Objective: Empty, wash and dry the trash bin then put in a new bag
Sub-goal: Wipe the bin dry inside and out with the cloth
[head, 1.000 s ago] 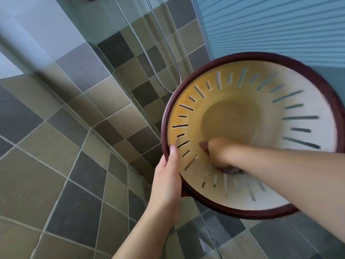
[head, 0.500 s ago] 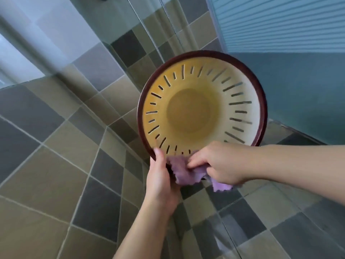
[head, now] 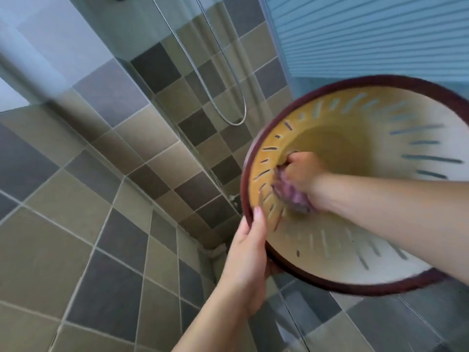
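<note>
The trash bin [head: 380,138] is round, cream and yellow inside, with slits in its wall and a dark red rim. It is held up with its open mouth facing me, at the right of the head view. My left hand [head: 250,252] grips the rim at its lower left, thumb inside, fingers behind. My right hand [head: 303,171] is deep inside the bin and grips a crumpled purple cloth [head: 291,193], which is pressed against the left inner wall. Motion blurs the bin and the hand.
A tiled bathroom floor [head: 76,250] in grey and beige lies below. A glass shower panel [head: 177,72] with a metal shower hose [head: 228,97] stands behind the bin. A blue slatted door [head: 368,34] is at the upper right.
The cloth was at the rim's lower edge half a second ago. My right hand has since pushed it deep inside the bin, to the left wall. The bin now looks larger and sits further right.
</note>
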